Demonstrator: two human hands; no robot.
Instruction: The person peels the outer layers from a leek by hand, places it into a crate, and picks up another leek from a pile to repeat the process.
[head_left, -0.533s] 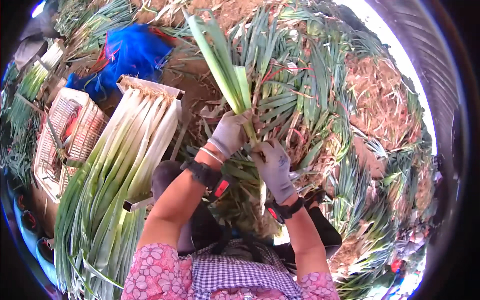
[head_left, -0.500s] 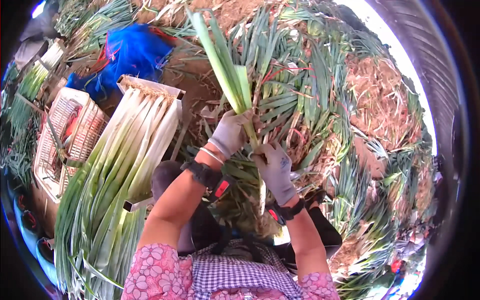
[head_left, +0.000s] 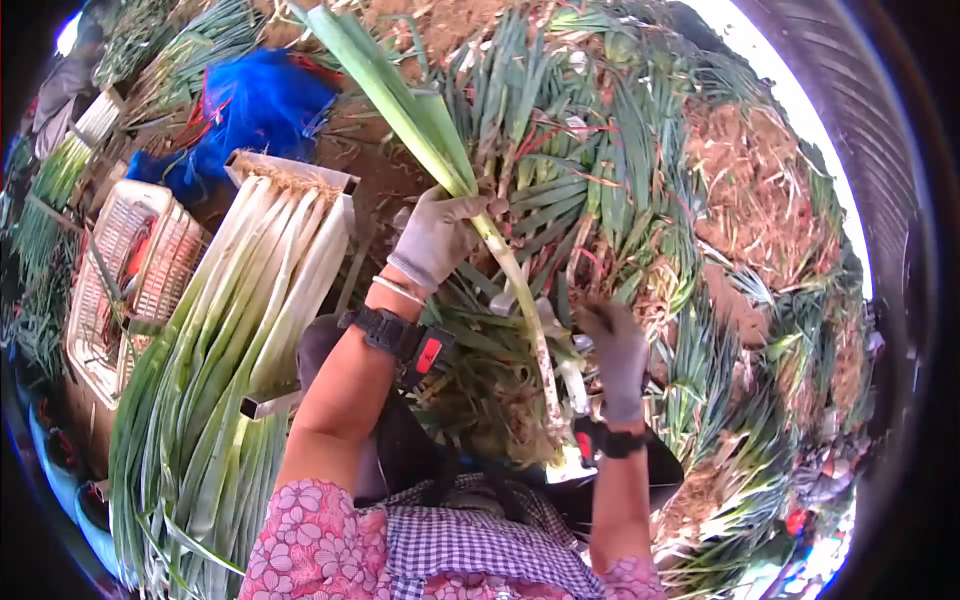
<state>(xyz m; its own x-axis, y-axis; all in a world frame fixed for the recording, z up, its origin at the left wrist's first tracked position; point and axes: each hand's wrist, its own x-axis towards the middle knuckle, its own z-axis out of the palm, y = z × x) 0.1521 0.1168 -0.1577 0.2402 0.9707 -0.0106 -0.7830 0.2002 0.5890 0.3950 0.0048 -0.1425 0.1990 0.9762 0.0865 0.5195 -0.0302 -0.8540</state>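
My left hand (head_left: 437,236), in a pale glove, is closed round the stem of a leek (head_left: 512,272). Its broad green leaves point to the far left, and its thin whitish lower end slants down toward my lap. To the right of that stem is my gloved right hand (head_left: 617,355), apart from it. Motion smears the right fingers, so whether they hold anything is unclear. On my left, a thick row of trimmed leeks (head_left: 235,290) lies in a metal frame (head_left: 347,215), roots at the far end and leaves hanging toward me.
A cream plastic basket (head_left: 92,300) stands left of the frame. Beyond it lies a heap of blue netting (head_left: 262,105). Untrimmed leeks (head_left: 640,150) cover the ground ahead and right, among brown piles of peelings (head_left: 765,205). Another person (head_left: 65,100) is at the far left.
My right hand has come off the leek and swung right, away from the stem. My left hand still grips it and has shifted slightly left; the leaves now lean further left.
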